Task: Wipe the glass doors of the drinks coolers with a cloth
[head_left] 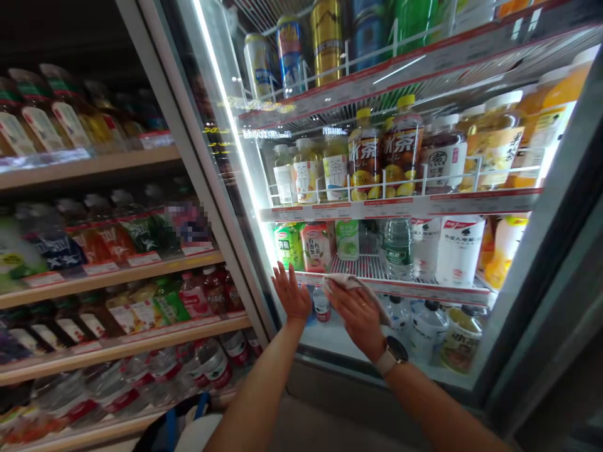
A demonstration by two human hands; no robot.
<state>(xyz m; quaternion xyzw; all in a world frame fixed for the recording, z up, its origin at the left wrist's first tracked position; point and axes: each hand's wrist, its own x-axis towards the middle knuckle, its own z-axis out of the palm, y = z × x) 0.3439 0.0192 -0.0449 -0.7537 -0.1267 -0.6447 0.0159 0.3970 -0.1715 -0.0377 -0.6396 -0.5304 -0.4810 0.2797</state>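
My left hand (292, 296) is raised in front of the lower part of a lit drinks fridge, palm forward and fingers spread, with nothing in it. It appears to rest on the glass door (282, 339), which shows faint reflected lettering. To its right, my right hand (358, 314) holds a light brownish-grey cloth (377, 300) flat under its fingers, at the height of a lower shelf edge. The cloth's loose end hangs past the hand's right side. A watch sits on my right wrist. Behind my hands stand a green drink bottle (288, 243) and a red drink bottle (315, 246).
Fridge shelves hold cans (326, 41), iced tea bottles (363, 157) and white drink packs (460, 250). At left, an open wooden shelf unit (141, 336) carries several rows of bottles. A dark door frame (541, 251) runs along the right side.
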